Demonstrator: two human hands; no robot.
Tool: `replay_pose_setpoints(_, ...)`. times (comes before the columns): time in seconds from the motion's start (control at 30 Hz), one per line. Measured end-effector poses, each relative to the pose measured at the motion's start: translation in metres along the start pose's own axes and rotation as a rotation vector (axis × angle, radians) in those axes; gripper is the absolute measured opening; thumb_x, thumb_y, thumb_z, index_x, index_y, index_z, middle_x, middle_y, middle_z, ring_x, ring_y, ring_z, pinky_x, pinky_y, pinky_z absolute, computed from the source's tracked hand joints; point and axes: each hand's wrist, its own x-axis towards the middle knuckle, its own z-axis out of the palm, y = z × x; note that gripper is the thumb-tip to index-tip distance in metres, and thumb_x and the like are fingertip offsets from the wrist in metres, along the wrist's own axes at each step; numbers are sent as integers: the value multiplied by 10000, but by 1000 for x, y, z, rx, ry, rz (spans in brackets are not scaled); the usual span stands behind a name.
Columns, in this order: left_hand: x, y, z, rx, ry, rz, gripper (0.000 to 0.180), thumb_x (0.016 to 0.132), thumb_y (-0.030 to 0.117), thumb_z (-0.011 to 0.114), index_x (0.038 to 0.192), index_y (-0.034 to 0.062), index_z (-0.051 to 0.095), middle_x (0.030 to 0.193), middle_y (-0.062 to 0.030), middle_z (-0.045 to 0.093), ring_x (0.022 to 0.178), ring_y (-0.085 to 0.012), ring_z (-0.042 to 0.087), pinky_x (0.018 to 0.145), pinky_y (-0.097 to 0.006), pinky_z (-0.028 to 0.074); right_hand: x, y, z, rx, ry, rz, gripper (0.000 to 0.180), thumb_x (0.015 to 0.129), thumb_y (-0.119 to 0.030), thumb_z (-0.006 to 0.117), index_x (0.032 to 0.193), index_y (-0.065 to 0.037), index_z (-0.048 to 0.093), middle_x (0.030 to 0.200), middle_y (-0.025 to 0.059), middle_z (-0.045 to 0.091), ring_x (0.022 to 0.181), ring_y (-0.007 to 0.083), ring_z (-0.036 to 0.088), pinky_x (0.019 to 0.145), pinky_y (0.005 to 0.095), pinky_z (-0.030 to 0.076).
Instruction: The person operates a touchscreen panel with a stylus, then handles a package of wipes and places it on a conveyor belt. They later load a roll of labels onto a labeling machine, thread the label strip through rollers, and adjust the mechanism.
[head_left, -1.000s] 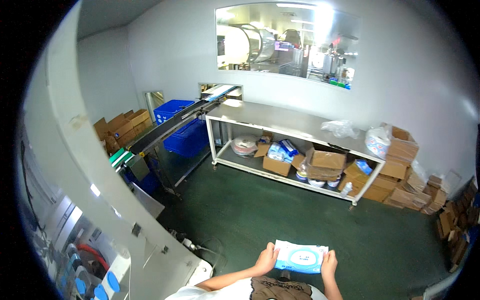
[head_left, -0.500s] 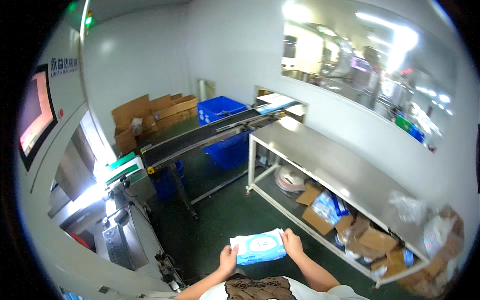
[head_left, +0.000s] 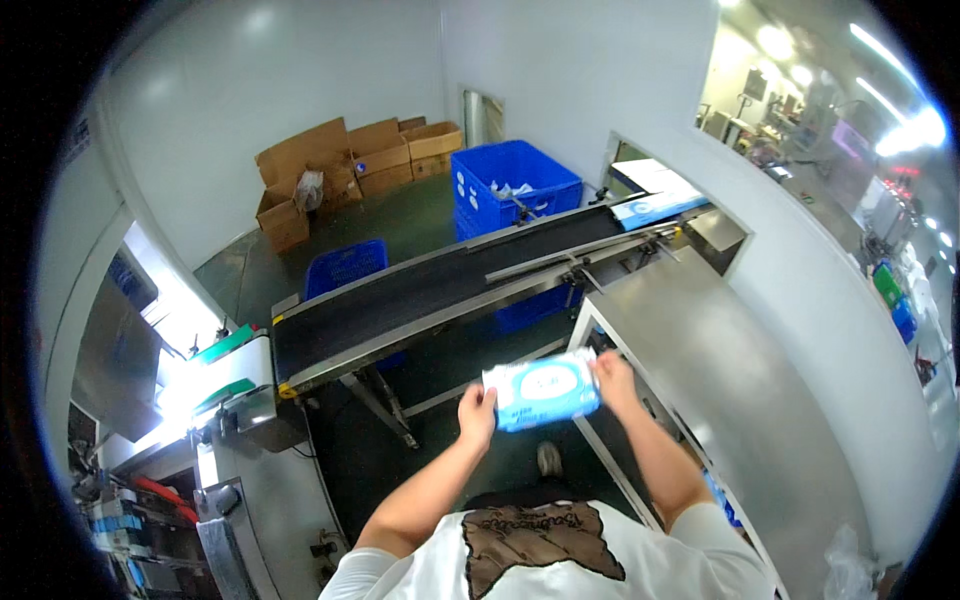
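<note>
The head camera looks steeply down from above over a conveyor belt (head_left: 440, 290), hands close below.

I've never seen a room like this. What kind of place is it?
Probably a factory packing room. A black conveyor belt carries a packet, blue plastic crates and cardboard boxes stand on the floor, and both hands hold a blue wipes pack.

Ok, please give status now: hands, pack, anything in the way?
Both hands, left hand and right hand, grip the blue-white pack. Held above floor, beside steel table. Nothing blocking.

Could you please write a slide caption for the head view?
Left hand and right hand hold a blue-and-white soft pack beside a black conveyor belt.
</note>
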Motion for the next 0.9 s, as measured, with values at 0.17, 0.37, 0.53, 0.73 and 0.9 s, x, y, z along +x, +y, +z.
replay_pose_setpoints(0.17, 179, 18, 70, 10, 111, 12, 241, 838, 168, 623, 689, 6, 527, 610, -27, 501, 592, -101, 452, 563, -275, 388, 205, 37, 44, 20, -101, -86, 200, 857, -230, 583, 853, -31, 558, 757, 172, 618, 713, 332, 607, 629, 395, 454)
replay_pose_setpoints(0.37, 333, 23, 118, 137, 180, -178, 193, 837, 184, 644, 739, 24, 603, 664, -1, 551, 592, -73, 461, 522, -259, 372, 379, 68, 103, 30, -225, -162, 171, 871, -194, 569, 856, -28, 531, 718, 147, 618, 677, 317, 611, 610, 395, 456)
replay_pose_setpoints(0.53, 370, 2, 146, 173, 172, -481, 167, 836, 193, 648, 843, 27, 664, 725, -17, 610, 607, -101, 519, 549, -273, 449, 430, 120, 133, 12, -398, -136, 175, 871, -197, 572, 866, -27, 530, 727, 164, 609, 676, 336, 602, 603, 404, 449)
replay_pose_setpoints(0.73, 359, 10, 145, 205, 154, -527, 192, 833, 207, 647, 867, 19, 664, 719, -17, 600, 597, -91, 516, 534, -265, 435, 437, 139, 142, 110, -463, -125, 155, 864, -170, 590, 872, -20, 554, 709, 156, 607, 627, 284, 609, 578, 350, 458)
replay_pose_setpoints(0.9, 370, 13, 140, 229, 146, -488, 163, 840, 192, 629, 866, 37, 669, 737, -15, 612, 606, -96, 536, 535, -259, 449, 446, 150, 148, 152, -508, -146, 171, 871, -183, 598, 887, -17, 560, 652, 105, 596, 543, 165, 562, 521, 298, 443)
